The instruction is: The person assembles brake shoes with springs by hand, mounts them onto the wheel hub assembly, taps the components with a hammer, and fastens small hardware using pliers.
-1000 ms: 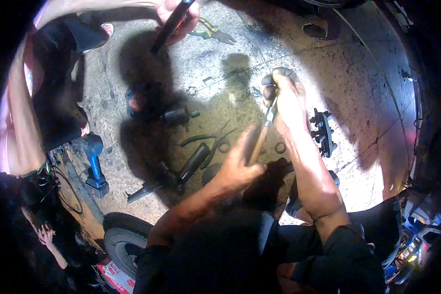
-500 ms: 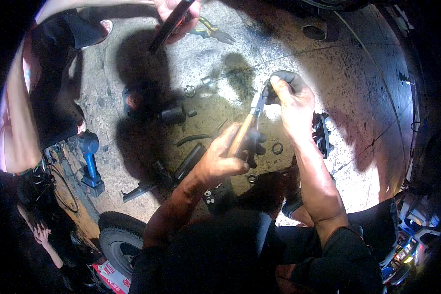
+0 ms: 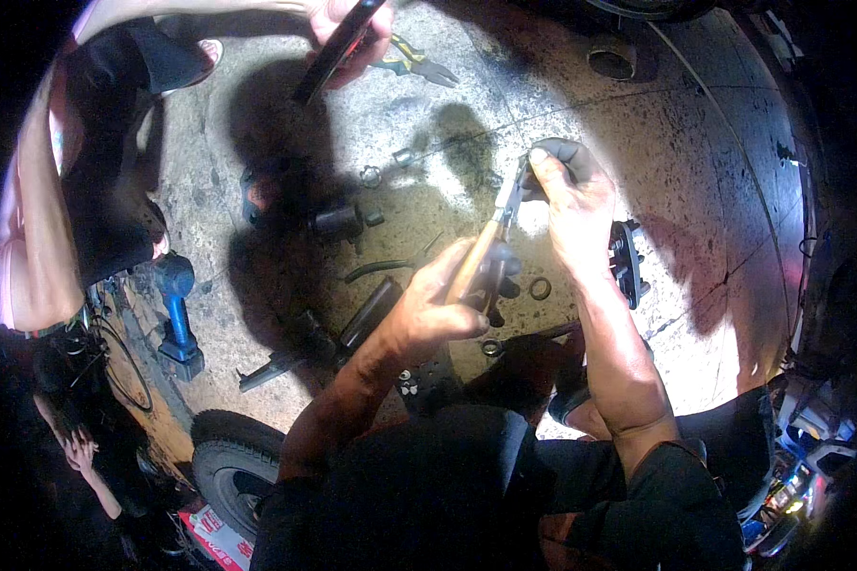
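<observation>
My left hand (image 3: 452, 295) is closed around the orange handles of a pliers-like metal tool (image 3: 482, 249), which angles up toward my right hand (image 3: 571, 190). The right hand pinches at the tool's tip; what lies between those fingertips is too small and dark to make out. Below them on the floor are a metal ring (image 3: 540, 288), another small ring (image 3: 492, 348), a black tube (image 3: 369, 314) and a dark cylinder (image 3: 335, 222). A black plate with bolts (image 3: 627, 262) lies beside my right forearm.
A co-worker's hand (image 3: 357, 52) grips a dark bar at the top; their arm runs down the left. Yellow-handled pliers (image 3: 423, 69) lie nearby. A blue cordless power tool (image 3: 179, 324), a tyre (image 3: 221, 468) and another person's hands (image 3: 81, 447) are at the left.
Compared with a second ago, my left hand has shifted left and the tool shows more fully. My right hand has opened out from a fist into a pinch at the tip.
</observation>
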`<action>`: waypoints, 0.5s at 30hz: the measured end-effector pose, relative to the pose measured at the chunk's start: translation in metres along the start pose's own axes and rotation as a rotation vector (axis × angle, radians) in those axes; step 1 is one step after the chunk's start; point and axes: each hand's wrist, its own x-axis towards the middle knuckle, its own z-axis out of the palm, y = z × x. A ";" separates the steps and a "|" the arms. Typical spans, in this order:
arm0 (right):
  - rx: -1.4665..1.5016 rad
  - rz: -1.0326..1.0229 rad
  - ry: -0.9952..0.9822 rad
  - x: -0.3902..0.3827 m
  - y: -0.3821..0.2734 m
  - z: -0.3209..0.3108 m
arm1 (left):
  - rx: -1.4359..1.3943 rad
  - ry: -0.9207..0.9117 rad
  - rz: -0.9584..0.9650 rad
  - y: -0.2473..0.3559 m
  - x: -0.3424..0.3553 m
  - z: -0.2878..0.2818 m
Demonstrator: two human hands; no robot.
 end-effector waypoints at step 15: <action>-0.051 -0.051 -0.025 0.001 0.003 0.000 | -0.006 0.025 -0.004 0.001 0.001 0.002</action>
